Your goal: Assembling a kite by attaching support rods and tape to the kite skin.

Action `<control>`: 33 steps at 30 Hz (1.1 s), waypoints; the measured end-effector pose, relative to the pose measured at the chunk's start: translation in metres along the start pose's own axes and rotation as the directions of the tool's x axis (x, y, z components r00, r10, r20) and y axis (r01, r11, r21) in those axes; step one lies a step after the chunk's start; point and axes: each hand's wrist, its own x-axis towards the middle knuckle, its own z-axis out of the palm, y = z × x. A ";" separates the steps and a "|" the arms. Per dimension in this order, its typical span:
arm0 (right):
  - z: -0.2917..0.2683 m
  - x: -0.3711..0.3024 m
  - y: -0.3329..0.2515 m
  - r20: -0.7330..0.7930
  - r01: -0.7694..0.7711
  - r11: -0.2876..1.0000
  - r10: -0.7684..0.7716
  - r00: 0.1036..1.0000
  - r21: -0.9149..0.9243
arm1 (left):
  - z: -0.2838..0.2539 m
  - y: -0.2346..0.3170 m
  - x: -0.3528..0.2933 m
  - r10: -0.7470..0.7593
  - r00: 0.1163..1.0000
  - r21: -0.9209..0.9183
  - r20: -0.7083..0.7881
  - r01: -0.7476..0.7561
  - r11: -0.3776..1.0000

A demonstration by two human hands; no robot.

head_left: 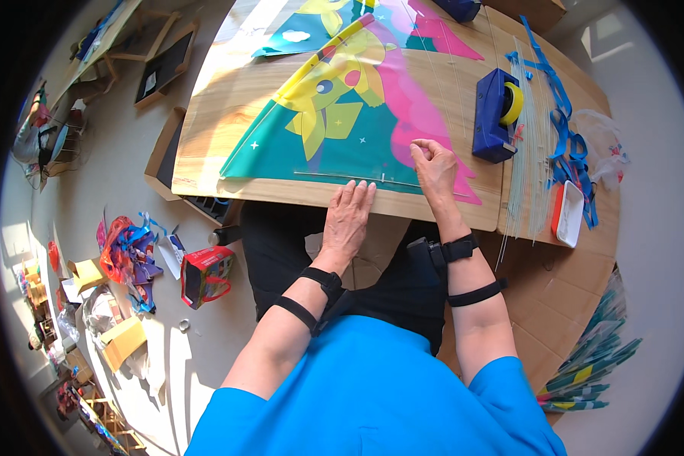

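Note:
A triangular kite sail [357, 106] in green, pink and yellow, with a cartoon figure, lies flat on the wooden table in front of me. Along its left side runs a rolled yellow edge, and a thin rod [334, 175] rests across the lower part. My left hand [349, 216] lies flat at the table's near edge, its outstretched fingertips at the sail's bottom edge beside the rod. Over the sail's lower right, my right hand [436, 172] has thumb and fingers pinched together; whatever is between them is too small to make out.
A blue tape dispenser [495, 118] with yellow tape stands right of the sail. Beyond it are thin rods [530, 152], blue straps [561, 144] and a red-and-white tray [568, 213]. Another printed sail [296, 39] lies at the back. Bags [205, 275] and boxes cover the floor at left.

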 end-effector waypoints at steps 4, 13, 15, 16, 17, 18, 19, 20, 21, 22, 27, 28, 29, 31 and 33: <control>0.007 -0.013 0.004 0.105 0.229 0.955 -0.212 0.971 -0.190 | -0.002 0.001 0.002 -0.004 1.000 -0.015 -0.002 0.004 1.000; 0.038 -0.027 0.004 0.103 0.140 0.913 -0.108 0.989 -0.384 | -0.004 -0.001 0.001 -0.010 1.000 -0.053 0.022 0.011 0.999; 0.039 -0.023 0.001 0.097 0.072 0.922 -0.038 0.995 -0.380 | -0.004 -0.001 0.001 -0.009 1.000 -0.060 0.021 0.010 0.998; 0.040 -0.021 0.000 0.094 0.038 0.926 -0.003 0.996 -0.377 | -0.004 -0.001 0.001 -0.008 1.000 -0.063 0.021 0.010 0.998; 0.041 -0.020 -0.002 0.083 0.018 0.927 0.015 0.996 -0.375 | -0.004 -0.002 0.001 -0.006 1.000 -0.063 0.021 0.007 0.998; 0.041 -0.019 -0.005 0.072 -0.003 0.928 0.033 0.997 -0.374 | -0.004 -0.001 0.001 -0.003 1.000 -0.064 0.020 0.004 0.998; 0.041 -0.018 -0.006 0.061 -0.024 0.928 0.050 0.997 -0.371 | -0.004 -0.001 0.001 0.000 1.000 -0.063 0.019 0.002 0.998; 0.041 -0.018 -0.006 0.066 0.002 0.921 0.026 0.997 -0.390 | -0.004 -0.002 0.002 -0.004 1.000 -0.072 0.018 0.005 0.997; 0.040 -0.019 -0.005 0.071 0.027 0.912 0.002 0.997 -0.408 | -0.005 -0.002 0.002 -0.007 1.000 -0.080 0.017 0.008 0.997; 0.039 -0.019 -0.004 0.072 0.051 0.903 -0.022 0.997 -0.427 | -0.006 -0.001 0.003 -0.006 1.000 -0.090 0.014 0.007 0.996; 0.034 -0.015 0.014 -0.076 0.030 0.982 -0.045 0.996 -0.187 | -0.011 -0.006 -0.002 0.030 0.999 -0.058 0.037 -0.028 0.998; 0.028 -0.018 0.018 -0.103 0.038 0.990 -0.052 0.993 -0.133 | -0.011 -0.008 -0.002 0.035 0.998 -0.046 0.057 -0.033 0.998; 0.021 -0.023 0.023 -0.115 0.117 0.974 -0.141 0.983 -0.192 | -0.016 -0.008 0.005 0.060 0.998 -0.069 0.032 -0.058 0.996; 0.004 -0.043 0.034 -0.127 0.265 0.910 -0.318 0.940 -0.318 | -0.026 -0.006 0.017 0.112 0.993 -0.115 -0.024 -0.114 0.987; -0.008 -0.063 0.037 0.033 0.370 0.750 -0.423 0.906 -0.548 | -0.014 -0.016 0.017 0.151 0.986 -0.057 0.077 -0.147 0.988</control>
